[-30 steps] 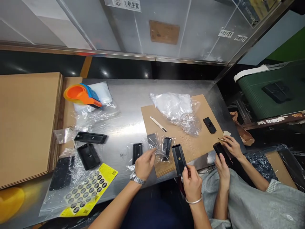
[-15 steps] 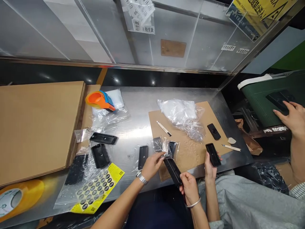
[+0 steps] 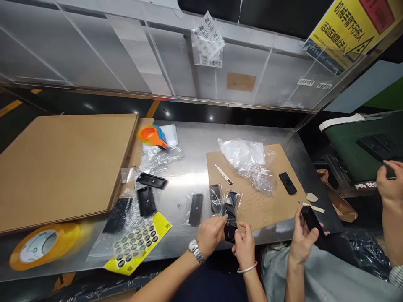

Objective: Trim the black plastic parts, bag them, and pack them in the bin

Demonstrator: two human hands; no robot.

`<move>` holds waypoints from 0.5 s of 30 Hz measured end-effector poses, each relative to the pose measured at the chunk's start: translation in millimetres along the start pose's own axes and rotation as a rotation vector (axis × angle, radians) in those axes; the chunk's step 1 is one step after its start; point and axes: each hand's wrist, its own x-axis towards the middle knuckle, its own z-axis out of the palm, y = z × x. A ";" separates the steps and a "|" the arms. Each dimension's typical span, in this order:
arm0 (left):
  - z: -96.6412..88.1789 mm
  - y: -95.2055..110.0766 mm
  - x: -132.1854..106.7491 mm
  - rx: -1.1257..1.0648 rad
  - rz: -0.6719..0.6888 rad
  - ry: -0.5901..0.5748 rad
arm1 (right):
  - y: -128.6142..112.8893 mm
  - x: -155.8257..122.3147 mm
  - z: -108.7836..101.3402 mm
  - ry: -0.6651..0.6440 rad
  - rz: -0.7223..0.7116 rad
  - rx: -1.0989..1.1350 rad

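My left hand point(image 3: 211, 235) and my right hand point(image 3: 243, 247) meet at the near edge of the steel table point(image 3: 189, 167). Both are closed on one black oblong plastic part point(image 3: 229, 224) held between them. A clear plastic bag point(image 3: 226, 201) with another black part in it lies just beyond my fingers. Two more black parts point(image 3: 195, 203) rest on the table to the left of it, one in clear wrap.
A co-worker on my right holds a black part point(image 3: 310, 220) in one hand; the other hand point(image 3: 388, 184) is at a green conveyor. A cardboard sheet point(image 3: 255, 188) carries crumpled bags, a blade and a black part. Left: cardboard stack point(image 3: 63, 163), tape roll point(image 3: 44, 245), yellow sticker sheet point(image 3: 138, 243).
The camera tilted up and left. My right hand brought the black part in to my left hand, which left the bag on the table. The co-worker's far hand reached to the conveyor.
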 end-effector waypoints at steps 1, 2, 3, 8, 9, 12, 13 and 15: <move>-3.8 3.6 -3.4 0.007 0.030 0.002 | 5.4 8.0 -19.7 0.034 -0.007 -0.006; -8.1 7.8 -6.4 0.008 0.058 -0.003 | 10.2 15.9 -42.2 0.050 -0.028 -0.013; -13.1 12.3 -9.0 0.005 0.077 -0.014 | 14.1 23.2 -64.8 0.069 -0.044 -0.020; -46.0 26.1 -15.9 -0.126 -0.053 -0.049 | -1.2 35.8 -98.8 -0.085 -0.262 -0.080; -53.6 25.9 -18.2 -0.194 -0.106 -0.028 | -11.6 32.3 -85.6 -0.161 -0.308 -0.087; -74.9 20.9 -32.2 -0.464 -0.252 0.072 | -41.8 14.9 -35.7 -0.420 -0.464 -0.113; -80.1 18.2 -39.2 -0.564 -0.289 0.108 | -48.4 10.0 -22.3 -0.503 -0.512 -0.129; -85.4 11.1 -55.8 -0.786 -0.347 0.184 | -56.3 5.9 -4.1 -0.658 -0.584 -0.151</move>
